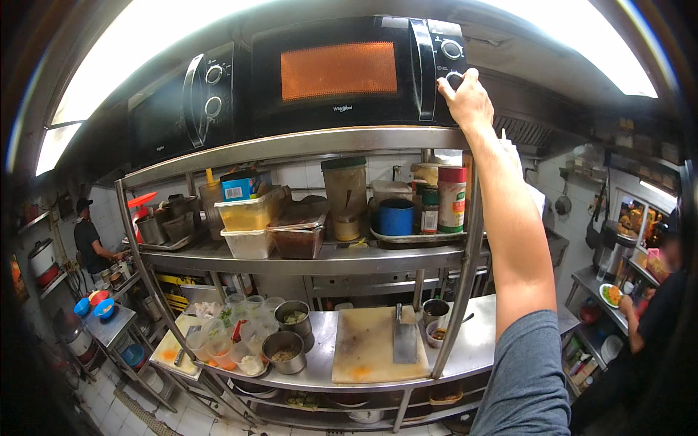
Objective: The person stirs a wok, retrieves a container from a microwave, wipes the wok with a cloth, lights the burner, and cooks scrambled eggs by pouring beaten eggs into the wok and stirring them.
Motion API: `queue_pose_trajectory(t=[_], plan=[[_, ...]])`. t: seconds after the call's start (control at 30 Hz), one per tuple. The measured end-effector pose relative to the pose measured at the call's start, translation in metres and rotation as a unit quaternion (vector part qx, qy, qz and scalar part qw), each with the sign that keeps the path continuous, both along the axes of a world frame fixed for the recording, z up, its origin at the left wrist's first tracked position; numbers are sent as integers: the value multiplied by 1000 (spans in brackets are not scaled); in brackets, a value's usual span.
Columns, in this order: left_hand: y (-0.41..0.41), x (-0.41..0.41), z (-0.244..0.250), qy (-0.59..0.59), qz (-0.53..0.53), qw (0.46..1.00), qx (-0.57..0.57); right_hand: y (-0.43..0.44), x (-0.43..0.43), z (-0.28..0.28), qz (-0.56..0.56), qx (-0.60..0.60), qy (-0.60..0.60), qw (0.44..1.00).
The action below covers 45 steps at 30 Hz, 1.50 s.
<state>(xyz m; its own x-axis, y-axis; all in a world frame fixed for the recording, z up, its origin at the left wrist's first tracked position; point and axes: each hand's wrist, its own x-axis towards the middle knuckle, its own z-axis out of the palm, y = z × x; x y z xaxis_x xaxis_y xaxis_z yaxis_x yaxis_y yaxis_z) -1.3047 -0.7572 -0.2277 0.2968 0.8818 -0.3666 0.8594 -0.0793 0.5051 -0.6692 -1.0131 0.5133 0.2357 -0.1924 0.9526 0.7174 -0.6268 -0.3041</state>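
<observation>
My right hand [469, 101] reaches up from the right at full arm's length. Its thumb and fingers are around the lower control knob [453, 78] of a black Whirlpool microwave oven [332, 111]. Above that hand is the upper knob [451, 49], and the door handle [422, 71] lies just left of it. The door is closed and its window [339, 71] glows orange. To the left stands a second black microwave [163, 117] with a dark window. Both ovens rest on the top shelf [305, 143] of a steel rack. My left hand is out of view.
The middle shelf [376, 261] bears food tubs [248, 210], spice jars [451, 201] and a blue container [396, 217]. On the counter below, a cleaver [404, 338] lies on a cutting board [360, 349] beside metal pots [283, 349]. One person stands far left; another, right, holds a plate [611, 295].
</observation>
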Motion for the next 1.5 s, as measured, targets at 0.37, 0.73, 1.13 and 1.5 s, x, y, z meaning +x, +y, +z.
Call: queue_pose_trajectory(t=[0.37, 0.73, 1.13, 1.5], plan=[[25, 7, 6, -17, -30, 999, 8, -11, -34, -45, 17, 97, -113, 989], [94, -69, -37, -29, 1, 999, -18, 122, -271, -382, 388, -262, -151, 871], [180, -376, -273, 10, 141, 990, 8, 360, -450, -543, 524, -272, 150, 793], [417, -338, -66, -133, 217, 967, -5, 602, -497, -521, 533, -140, 165, 818]])
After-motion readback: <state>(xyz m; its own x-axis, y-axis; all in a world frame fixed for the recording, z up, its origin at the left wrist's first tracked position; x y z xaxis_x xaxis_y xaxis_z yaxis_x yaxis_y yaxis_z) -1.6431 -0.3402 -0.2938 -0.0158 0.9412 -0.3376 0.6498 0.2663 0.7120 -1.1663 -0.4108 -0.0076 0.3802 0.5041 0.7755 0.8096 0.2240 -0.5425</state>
